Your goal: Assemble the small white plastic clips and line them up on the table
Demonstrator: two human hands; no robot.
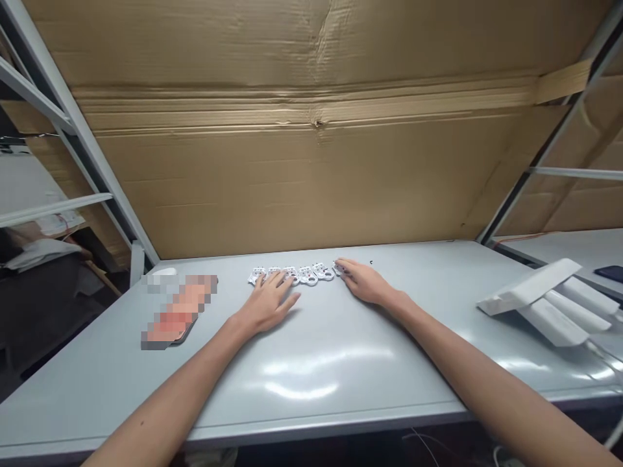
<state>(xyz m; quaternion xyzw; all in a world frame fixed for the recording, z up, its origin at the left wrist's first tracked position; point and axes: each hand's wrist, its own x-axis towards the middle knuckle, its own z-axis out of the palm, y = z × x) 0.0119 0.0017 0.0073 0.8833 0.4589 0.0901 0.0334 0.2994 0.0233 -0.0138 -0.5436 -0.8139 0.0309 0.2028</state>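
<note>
- Our left hand lies palm down on the grey table, fingers spread and loose. It grips nothing, and its fingertips rest on the left part of a row of small white flat parts.
- Our right hand is also flat and unclenched, and its fingertips touch the right end of that same row.
- The white parts lie side by side in a line running left to right. They sit at the far middle of the table, near the foot of the cardboard wall.
- We cannot make out what the parts are, as they are too small.
- To the left of our left hand, well apart from it, lies a blurred-out flat object.
- At the right edge of the table lie long white foam pieces, well apart from our right hand.
</note>
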